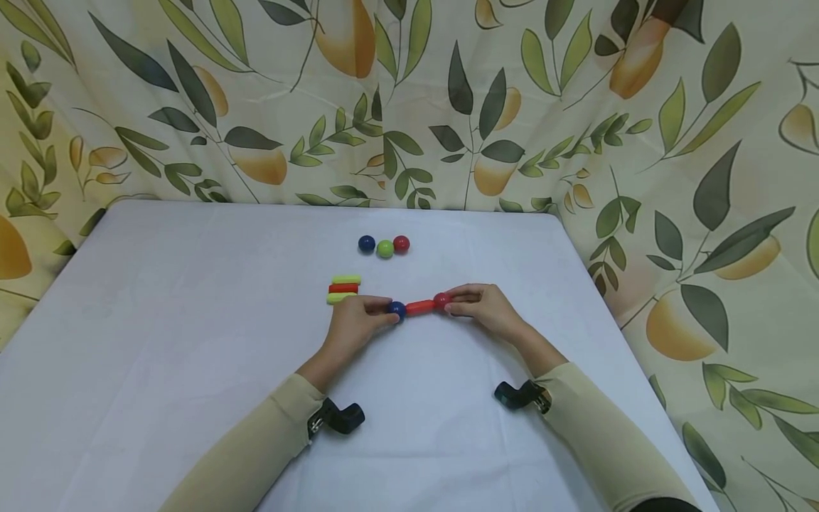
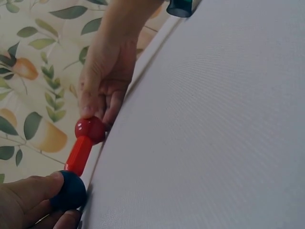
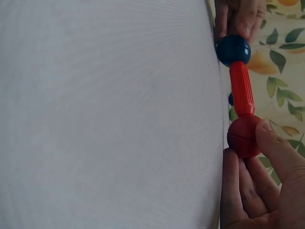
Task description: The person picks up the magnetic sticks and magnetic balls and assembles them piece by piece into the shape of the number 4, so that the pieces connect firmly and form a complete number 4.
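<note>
A red rod (image 1: 420, 308) joins a blue ball (image 1: 397, 310) at its left end and a red ball (image 1: 442, 302) at its right end. My left hand (image 1: 354, 326) pinches the blue ball between thumb and fingers. On the other side my right hand (image 1: 489, 310) grips the red ball, its thumb (image 3: 274, 140) pressed to the ball's side in the right wrist view. In the left wrist view the rod (image 2: 79, 155) runs straight between both balls. Just behind the left hand lie short rods, a red one (image 1: 343, 288) between two yellow-green ones (image 1: 346, 279).
Farther back on the white table (image 1: 192, 284) sit a loose blue ball (image 1: 367, 244), a green ball (image 1: 385, 248) and a red ball (image 1: 401, 244), close together. A leaf-and-fruit patterned cloth (image 1: 422, 107) hangs behind the table and along its sides.
</note>
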